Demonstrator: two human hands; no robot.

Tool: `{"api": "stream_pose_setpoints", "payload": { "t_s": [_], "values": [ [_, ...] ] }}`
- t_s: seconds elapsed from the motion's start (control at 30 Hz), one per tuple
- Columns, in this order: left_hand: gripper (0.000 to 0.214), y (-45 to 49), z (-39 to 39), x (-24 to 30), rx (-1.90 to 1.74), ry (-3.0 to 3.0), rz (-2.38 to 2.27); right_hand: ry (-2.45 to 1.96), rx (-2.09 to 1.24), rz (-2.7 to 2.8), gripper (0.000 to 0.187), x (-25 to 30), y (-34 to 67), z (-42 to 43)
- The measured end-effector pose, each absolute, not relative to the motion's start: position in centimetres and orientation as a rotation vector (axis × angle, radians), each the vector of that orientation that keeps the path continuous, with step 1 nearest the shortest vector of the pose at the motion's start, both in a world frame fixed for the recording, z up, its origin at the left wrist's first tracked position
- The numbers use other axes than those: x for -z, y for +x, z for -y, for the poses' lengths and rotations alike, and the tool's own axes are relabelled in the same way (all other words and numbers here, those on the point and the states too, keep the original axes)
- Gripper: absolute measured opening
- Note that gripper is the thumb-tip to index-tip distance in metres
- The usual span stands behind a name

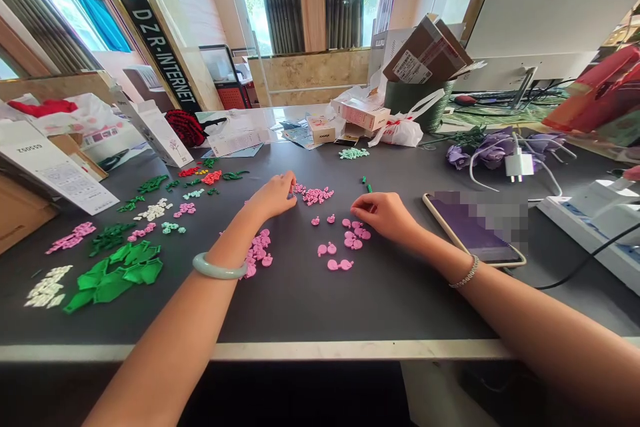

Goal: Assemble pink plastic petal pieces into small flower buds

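My left hand rests at the left edge of a pile of small pink plastic pieces. Its fingers are curled down together; whatever they hold is hidden. My right hand hovers low beside a cluster of pink pieces, thumb and fingertips pinched, with nothing I can make out between them. Between my hands lie single pink pieces and two pairs, one a round pink pair. A larger heap of round pink pieces is partly covered by my left forearm. Two small green pieces lie just beyond my right hand.
Groups of green pieces, white pieces and red pieces cover the left side. Mint pieces lie farther back. A phone and a power strip sit right; boxes stand behind. Another person's fingers show far right.
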State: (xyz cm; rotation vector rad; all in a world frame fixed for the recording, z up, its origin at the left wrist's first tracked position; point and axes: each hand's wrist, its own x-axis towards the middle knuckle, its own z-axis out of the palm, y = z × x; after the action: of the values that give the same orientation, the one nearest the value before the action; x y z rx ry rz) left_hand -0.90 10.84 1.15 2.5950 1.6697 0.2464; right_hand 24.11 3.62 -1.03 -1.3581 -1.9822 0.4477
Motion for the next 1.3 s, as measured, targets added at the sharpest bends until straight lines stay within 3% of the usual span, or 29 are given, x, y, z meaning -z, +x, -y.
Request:
{"api": "stream_pose_setpoints", "payload": {
  "t_s": [0.47,0.9,1.3],
  "values": [
    [0.023,-0.6,-11.4,-0.7,-0.074,2.702,-1.67,-1.328,-0.434,2.027,0.012,1.1,24.2,-3.7],
    [0.05,0.1,-12.1,-0.4,0.108,2.696,-1.854,-1.391,-0.473,2.026,0.009,0.9,24.0,-3.6],
    [0.037,-0.2,-13.1,-0.6,0.228,2.766,-1.722,-1.362,-0.466,2.041,0.009,1.0,23.9,-3.6]
  ]
}}
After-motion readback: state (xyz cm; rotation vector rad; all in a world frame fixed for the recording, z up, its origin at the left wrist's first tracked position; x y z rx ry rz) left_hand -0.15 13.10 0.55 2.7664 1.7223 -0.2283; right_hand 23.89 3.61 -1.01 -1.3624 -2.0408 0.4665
